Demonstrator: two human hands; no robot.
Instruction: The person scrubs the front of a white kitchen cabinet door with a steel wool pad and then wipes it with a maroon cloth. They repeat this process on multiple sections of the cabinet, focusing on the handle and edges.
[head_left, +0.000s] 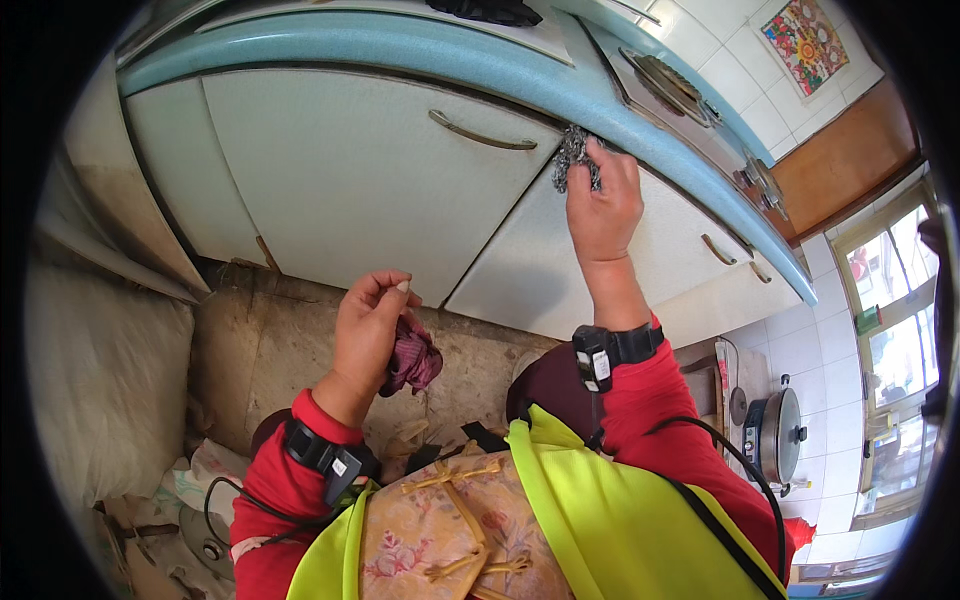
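My right hand (606, 202) presses a steel wool scourer (573, 159) against the top of the pale cabinet doors, at the seam just under the blue countertop edge (420, 52). In my left hand (369, 330) is a crumpled maroon cloth (412, 356), hanging below the fingers over the floor. The wide cabinet door (360, 172) with a curved metal handle (482, 133) lies to the left of the scourer. To its right is another pale door (540, 262).
A gas stove (667, 86) is set in the counter at upper right. A lidded electric pot (780, 435) stands at far right. At left there is a large pale sack (105, 382), with a pot lid (202, 536) and bags on the floor below.
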